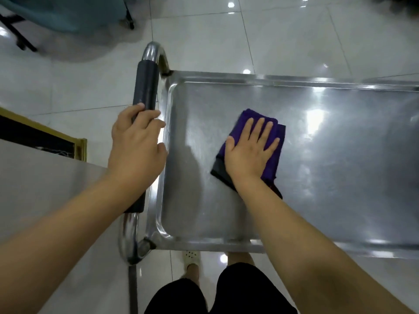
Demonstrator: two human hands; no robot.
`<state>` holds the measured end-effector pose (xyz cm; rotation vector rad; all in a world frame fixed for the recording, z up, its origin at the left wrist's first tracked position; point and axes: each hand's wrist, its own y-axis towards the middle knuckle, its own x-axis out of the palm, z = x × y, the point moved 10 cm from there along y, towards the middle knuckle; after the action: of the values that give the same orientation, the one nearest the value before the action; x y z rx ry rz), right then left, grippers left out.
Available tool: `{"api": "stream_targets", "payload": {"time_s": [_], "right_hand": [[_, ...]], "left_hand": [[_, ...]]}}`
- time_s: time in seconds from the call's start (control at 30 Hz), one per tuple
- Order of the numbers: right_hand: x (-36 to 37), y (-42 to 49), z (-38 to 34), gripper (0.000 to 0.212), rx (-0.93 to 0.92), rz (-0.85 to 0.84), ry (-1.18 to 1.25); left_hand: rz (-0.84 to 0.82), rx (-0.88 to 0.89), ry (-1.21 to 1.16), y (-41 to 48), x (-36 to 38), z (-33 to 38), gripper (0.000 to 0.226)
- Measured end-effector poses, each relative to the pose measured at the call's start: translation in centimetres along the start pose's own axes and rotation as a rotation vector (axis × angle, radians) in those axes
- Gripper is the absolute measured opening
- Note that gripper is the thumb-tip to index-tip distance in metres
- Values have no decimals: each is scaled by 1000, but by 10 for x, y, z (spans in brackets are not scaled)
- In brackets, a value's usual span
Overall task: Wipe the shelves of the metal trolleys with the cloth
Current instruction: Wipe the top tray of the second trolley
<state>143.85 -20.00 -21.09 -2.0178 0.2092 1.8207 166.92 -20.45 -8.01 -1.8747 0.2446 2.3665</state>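
Head cam, looking straight down at the top shelf (pixel 328 173) of the metal trolley. Our right hand (pixel 249 152) lies flat on the folded purple cloth (pixel 277 157), fingers straight and a bit spread, palm pressing it onto the steel. The cloth sits on the shelf's left half, well inside the raised rim. Our left hand (pixel 136 146) is wrapped round the black grip (pixel 146 85) of the trolley's push handle, fingers curled over it, thumb on the near side. The shelf is shiny, with ceiling lights glaring off it. Around it there's glossy white floor tile (pixel 283 37), another steel surface (pixel 45 177) on the left and, below, black shorts (pixel 244 288) and one pale shoe (pixel 192 260).
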Motion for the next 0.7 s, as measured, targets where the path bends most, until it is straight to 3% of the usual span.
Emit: {"api": "stream_targets", "payload": {"time_s": [0.2, 0.33, 0.43, 0.7], "right_hand": [[25, -42, -159, 69, -596, -77, -62], [21, -35, -149, 68, -768, -100, -83], [7, 5, -91, 68, -670, -68, -83], [-40, 97, 122, 67, -109, 32, -63]], "left_hand": [[16, 17, 14, 4, 0, 0, 36], [14, 72, 121, 1, -4, 12, 35], [10, 85, 182, -1, -5, 18, 36], [4, 69, 196, 2, -5, 17, 28]]}}
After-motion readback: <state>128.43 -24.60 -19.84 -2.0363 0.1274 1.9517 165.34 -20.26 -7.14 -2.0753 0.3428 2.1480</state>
